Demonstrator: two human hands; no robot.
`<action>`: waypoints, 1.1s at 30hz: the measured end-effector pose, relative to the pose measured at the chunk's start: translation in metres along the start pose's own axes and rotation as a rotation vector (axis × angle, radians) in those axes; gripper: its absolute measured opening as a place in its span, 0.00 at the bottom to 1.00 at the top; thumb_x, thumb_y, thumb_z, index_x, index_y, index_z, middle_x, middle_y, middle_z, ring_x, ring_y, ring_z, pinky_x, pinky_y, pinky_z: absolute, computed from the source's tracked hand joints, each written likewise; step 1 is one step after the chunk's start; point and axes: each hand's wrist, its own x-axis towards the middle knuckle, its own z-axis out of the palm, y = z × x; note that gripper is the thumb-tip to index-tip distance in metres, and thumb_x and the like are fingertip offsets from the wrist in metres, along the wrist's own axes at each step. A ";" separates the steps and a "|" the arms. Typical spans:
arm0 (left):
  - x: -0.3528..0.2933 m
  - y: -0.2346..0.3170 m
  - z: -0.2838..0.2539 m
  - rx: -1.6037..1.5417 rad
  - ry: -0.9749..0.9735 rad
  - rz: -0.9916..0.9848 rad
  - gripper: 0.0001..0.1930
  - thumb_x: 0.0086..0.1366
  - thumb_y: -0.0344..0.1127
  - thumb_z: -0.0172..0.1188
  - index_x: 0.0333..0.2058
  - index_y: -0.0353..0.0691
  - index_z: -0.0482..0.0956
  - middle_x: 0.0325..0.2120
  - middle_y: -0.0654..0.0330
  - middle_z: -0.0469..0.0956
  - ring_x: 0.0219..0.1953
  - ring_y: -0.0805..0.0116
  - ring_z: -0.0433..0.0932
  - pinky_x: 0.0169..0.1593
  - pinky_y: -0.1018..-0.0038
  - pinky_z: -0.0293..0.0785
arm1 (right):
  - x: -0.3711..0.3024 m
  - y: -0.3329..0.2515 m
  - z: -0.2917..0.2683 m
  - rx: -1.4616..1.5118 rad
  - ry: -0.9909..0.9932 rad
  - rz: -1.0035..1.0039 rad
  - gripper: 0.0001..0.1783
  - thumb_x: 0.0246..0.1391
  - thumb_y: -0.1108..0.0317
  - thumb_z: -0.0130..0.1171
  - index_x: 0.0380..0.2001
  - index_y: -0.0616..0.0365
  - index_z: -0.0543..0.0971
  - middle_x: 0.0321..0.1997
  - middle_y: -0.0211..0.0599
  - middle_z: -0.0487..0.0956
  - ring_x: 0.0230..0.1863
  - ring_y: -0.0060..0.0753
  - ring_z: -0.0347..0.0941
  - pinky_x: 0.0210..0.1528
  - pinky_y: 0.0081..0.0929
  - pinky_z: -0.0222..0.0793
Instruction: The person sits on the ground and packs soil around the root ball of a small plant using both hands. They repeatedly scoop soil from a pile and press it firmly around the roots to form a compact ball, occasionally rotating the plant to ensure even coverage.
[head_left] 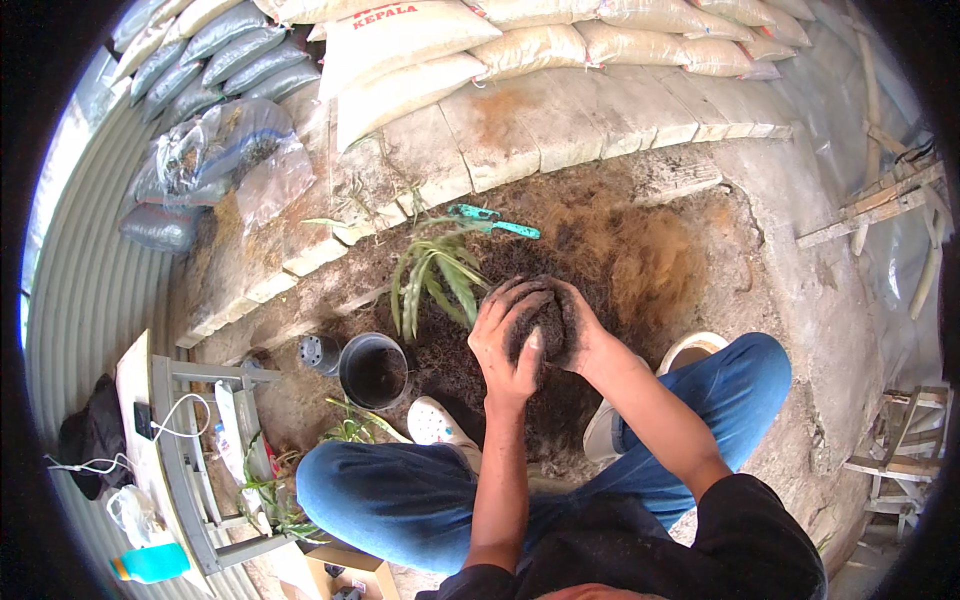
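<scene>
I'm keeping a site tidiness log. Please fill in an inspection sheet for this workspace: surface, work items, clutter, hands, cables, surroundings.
Surface: ground strewn with dark soil and brown fibre.
Work items: dark soil clump in the hands; long-leaved green plant beside them, its base hidden; black pot; turquoise trowel lying beyond.
Clutter: small grey pot beside the black one; open cardboard box near the lower edge.
Hands: left hand and right hand cupped around the clump, fingers soiled.
Cables: white cable looped by the bench at left.
Surroundings: stacked pale sacks; corrugated wall.
</scene>
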 end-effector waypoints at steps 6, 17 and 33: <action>-0.002 -0.004 -0.002 -0.199 -0.001 -0.067 0.31 0.55 0.54 0.54 0.46 0.31 0.78 0.48 0.45 0.75 0.57 0.45 0.69 0.61 0.54 0.61 | 0.001 -0.005 -0.003 -0.051 -0.076 -0.020 0.19 0.62 0.58 0.40 0.41 0.58 0.76 0.39 0.40 0.80 0.39 0.35 0.78 0.46 0.36 0.76; 0.004 0.000 -0.003 0.017 0.028 0.072 0.24 0.49 0.49 0.58 0.36 0.32 0.80 0.37 0.49 0.79 0.45 0.46 0.76 0.53 0.57 0.68 | -0.003 -0.003 0.003 -0.032 -0.054 0.022 0.18 0.60 0.60 0.40 0.40 0.60 0.75 0.38 0.40 0.79 0.36 0.36 0.77 0.42 0.35 0.76; 0.007 0.006 -0.004 0.021 -0.094 0.029 0.28 0.48 0.54 0.57 0.35 0.30 0.80 0.37 0.46 0.79 0.43 0.47 0.77 0.53 0.57 0.67 | -0.002 -0.009 -0.013 -0.078 -0.197 0.071 0.19 0.61 0.57 0.42 0.43 0.59 0.75 0.42 0.42 0.79 0.42 0.36 0.78 0.47 0.34 0.76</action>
